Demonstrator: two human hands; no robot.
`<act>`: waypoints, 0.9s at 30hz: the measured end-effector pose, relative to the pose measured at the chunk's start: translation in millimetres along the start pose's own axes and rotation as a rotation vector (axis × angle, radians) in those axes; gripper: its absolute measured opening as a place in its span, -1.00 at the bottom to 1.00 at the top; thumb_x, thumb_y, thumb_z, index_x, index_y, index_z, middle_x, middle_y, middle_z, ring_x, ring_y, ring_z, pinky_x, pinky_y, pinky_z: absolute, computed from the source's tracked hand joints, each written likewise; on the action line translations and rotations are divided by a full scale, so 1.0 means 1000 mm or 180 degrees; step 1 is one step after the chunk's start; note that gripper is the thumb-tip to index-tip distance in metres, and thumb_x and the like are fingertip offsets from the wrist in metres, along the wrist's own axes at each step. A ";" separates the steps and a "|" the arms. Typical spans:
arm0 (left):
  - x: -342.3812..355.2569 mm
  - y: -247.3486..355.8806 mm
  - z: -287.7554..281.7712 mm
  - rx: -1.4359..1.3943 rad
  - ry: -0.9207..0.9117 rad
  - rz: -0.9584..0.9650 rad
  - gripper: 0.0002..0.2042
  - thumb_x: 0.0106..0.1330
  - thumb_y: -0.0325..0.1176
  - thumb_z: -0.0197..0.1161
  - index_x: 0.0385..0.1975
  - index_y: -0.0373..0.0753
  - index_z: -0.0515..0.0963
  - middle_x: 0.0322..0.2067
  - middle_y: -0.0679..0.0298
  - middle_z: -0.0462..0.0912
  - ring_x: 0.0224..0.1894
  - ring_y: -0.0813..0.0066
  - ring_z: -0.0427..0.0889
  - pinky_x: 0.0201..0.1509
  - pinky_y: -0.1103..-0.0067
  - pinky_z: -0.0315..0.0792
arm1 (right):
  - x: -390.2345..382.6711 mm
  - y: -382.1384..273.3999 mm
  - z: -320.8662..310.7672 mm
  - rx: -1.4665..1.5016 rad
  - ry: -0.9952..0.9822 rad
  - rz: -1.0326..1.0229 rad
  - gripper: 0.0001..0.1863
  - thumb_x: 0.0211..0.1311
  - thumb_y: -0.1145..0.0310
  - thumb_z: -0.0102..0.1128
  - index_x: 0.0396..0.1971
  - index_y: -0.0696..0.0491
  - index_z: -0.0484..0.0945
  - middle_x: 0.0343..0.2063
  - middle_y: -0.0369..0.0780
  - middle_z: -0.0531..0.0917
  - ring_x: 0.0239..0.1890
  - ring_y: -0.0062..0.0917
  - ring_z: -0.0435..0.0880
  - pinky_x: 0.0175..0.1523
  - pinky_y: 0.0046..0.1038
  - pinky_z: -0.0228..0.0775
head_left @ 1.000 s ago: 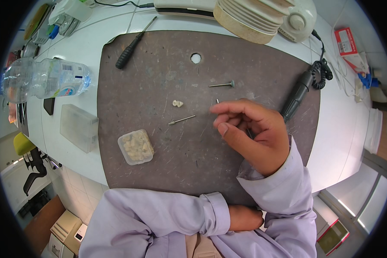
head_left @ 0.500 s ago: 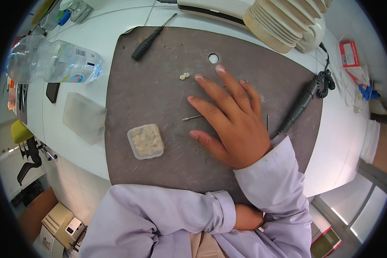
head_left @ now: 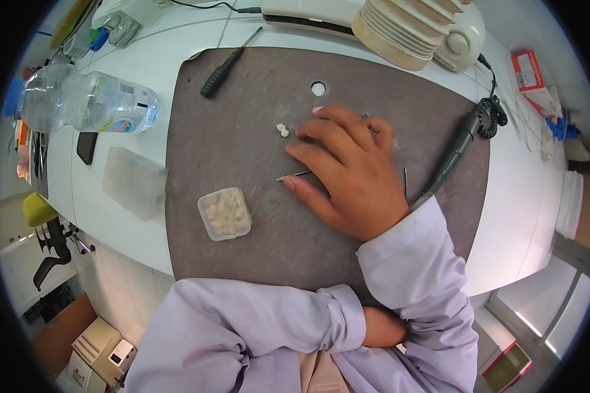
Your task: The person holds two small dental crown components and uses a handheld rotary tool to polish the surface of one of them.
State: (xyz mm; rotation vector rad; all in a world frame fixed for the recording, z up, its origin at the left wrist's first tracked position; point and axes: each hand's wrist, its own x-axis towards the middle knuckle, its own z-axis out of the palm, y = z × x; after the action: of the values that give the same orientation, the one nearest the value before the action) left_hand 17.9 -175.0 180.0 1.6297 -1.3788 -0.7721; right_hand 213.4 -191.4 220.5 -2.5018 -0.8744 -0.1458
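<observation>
My right hand point(head_left: 347, 180) is palm down over the dark mat point(head_left: 210, 262), its bent fingers apart. Its thumb tip lies at a thin metal bur point(head_left: 281, 179); I cannot tell whether they touch. Just left of the fingertips are small white pieces point(head_left: 282, 130). A clear plastic box point(head_left: 224, 213) of cream pieces stands lower left of this hand. Another thin metal shank point(head_left: 405, 180) lies right of it, and more small items are partly hidden by the fingers. My left hand point(head_left: 381, 326) is tucked under the right forearm, its fingers hidden.
A black screwdriver point(head_left: 217, 77) lies at upper left, a corded handpiece point(head_left: 457, 147) at right. On the white worktop are a plastic bottle point(head_left: 98, 105), an empty-looking clear container point(head_left: 131, 183), a dark phone-like object point(head_left: 86, 147), a ribbed hood point(head_left: 400, 29) and a red-white box point(head_left: 531, 75).
My right hand has turned palm down and reached over the burs, then bent its spread fingers slightly. The white pieces shifted away from me, then slightly back. The left hand stays tucked.
</observation>
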 end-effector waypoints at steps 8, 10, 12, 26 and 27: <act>0.005 -0.007 0.032 -0.0231 0.0178 0.0021 -0.83 0.18 -0.45 0.11 -0.36 -0.36 0.62 -0.37 0.01 0.70 -0.30 0.09 0.71 -0.25 0.33 0.59 | 0.003 -0.001 0.013 0.0136 0.0404 -0.0097 -0.70 -0.02 0.42 0.34 -0.20 -0.04 0.64 -0.08 -0.36 0.62 0.06 -0.44 0.51 0.05 -0.33 0.21; 0.003 -0.005 0.008 -0.0278 -0.0134 0.0100 -0.83 0.19 -0.45 0.10 -0.36 -0.37 0.62 -0.37 0.00 0.70 -0.30 0.07 0.71 -0.24 0.31 0.59 | 0.002 0.001 0.011 0.0241 0.0419 -0.0132 -0.71 -0.04 0.50 0.32 -0.23 -0.03 0.65 -0.14 -0.37 0.64 0.01 -0.47 0.53 0.03 -0.35 0.22; 0.004 -0.002 -0.009 -0.0270 -0.0539 0.0085 -0.83 0.19 -0.42 0.08 -0.37 -0.35 0.59 -0.36 -0.01 0.67 -0.27 0.10 0.69 -0.20 0.36 0.57 | 0.001 0.002 0.008 0.0412 0.0320 -0.0050 -0.70 -0.02 0.54 0.23 -0.22 -0.04 0.65 -0.20 -0.39 0.65 -0.03 -0.49 0.53 -0.01 -0.36 0.23; -0.004 0.011 -0.084 -0.0628 -0.0804 0.0593 -0.81 0.33 -0.42 0.02 -0.21 -0.41 0.46 -0.32 0.04 0.58 -0.22 0.11 0.63 -0.09 0.41 0.51 | -0.031 0.014 -0.070 0.4154 0.0890 0.1208 -0.84 0.23 0.57 0.26 -0.19 0.18 0.58 -0.22 -0.21 0.66 -0.22 -0.62 0.61 -0.14 -0.58 0.48; -0.018 0.021 -0.118 -0.0732 -0.0245 0.0725 -0.82 0.36 -0.41 0.03 -0.19 -0.41 0.46 -0.35 0.09 0.57 -0.23 0.12 0.63 -0.09 0.41 0.51 | -0.034 0.014 -0.075 0.4265 0.0897 0.1250 -0.84 0.23 0.57 0.26 -0.20 0.19 0.58 -0.20 -0.20 0.66 -0.22 -0.62 0.61 -0.14 -0.58 0.48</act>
State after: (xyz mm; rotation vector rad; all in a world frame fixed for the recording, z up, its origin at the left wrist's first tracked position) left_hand 106.9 -133.8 251.2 1.2533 -1.4427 -0.8306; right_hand 199.5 -255.3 272.1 -1.2779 -0.1692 0.1749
